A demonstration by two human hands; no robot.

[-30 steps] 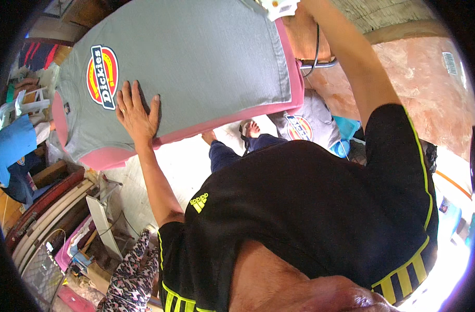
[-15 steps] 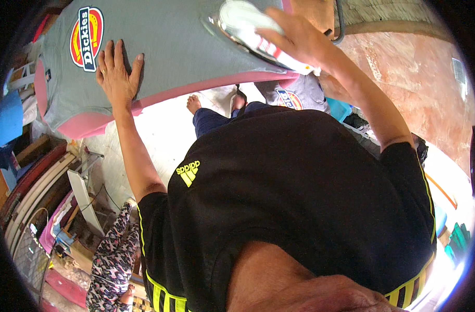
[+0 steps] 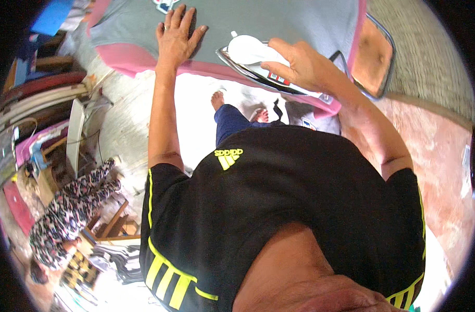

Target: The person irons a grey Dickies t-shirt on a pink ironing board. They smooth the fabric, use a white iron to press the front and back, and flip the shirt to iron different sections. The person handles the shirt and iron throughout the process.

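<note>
A grey T-shirt [image 3: 279, 18] with a printed patch lies spread over a pink ironing board [image 3: 143, 57]. My left hand [image 3: 176, 35] presses flat on the shirt near the board's front edge, fingers apart. My right hand [image 3: 298, 65] grips the handle of a white clothes iron [image 3: 253, 52], which rests on the shirt to the right of my left hand. The iron's soleplate edge shows dark along the board's front rim.
A wire iron rest [image 3: 375, 57] with a brown pad sticks out at the board's right end. Under the board are my bare feet [image 3: 219, 99] on a pale floor. Planks and clutter [image 3: 45, 104] and a patterned cloth [image 3: 71, 208] lie at the left.
My right hand brought the iron down from above the board's right end onto the shirt. My left hand stayed flat on the shirt. The view tilted, shifting the board up.
</note>
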